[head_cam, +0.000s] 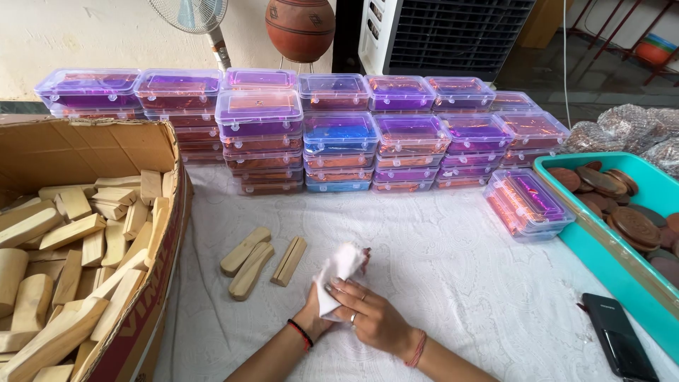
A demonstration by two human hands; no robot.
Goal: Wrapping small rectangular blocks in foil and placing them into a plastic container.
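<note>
Both hands met low at the centre of the white-clothed surface (453, 269), forearms angled in from the bottom edge. The right hand (371, 318) lay palm-down over the left hand (315, 318), its fingers (346, 288) curled tight around a crumpled white cloth (338, 272); the left hand's fingers were closed on the same cloth from beneath, mostly hidden. The cloth bunched upward from the grip, wrapped about a small dark reddish object (365, 259) that barely showed at its upper edge. Just to the left lay three pale wooden blocks (260, 262), near a cardboard box (152, 233) heaped with more. Stacked clear plastic cases (339, 134) lined the far side; a teal tray (615, 247) of brown discs and a black phone (621, 345) sat right.
</note>
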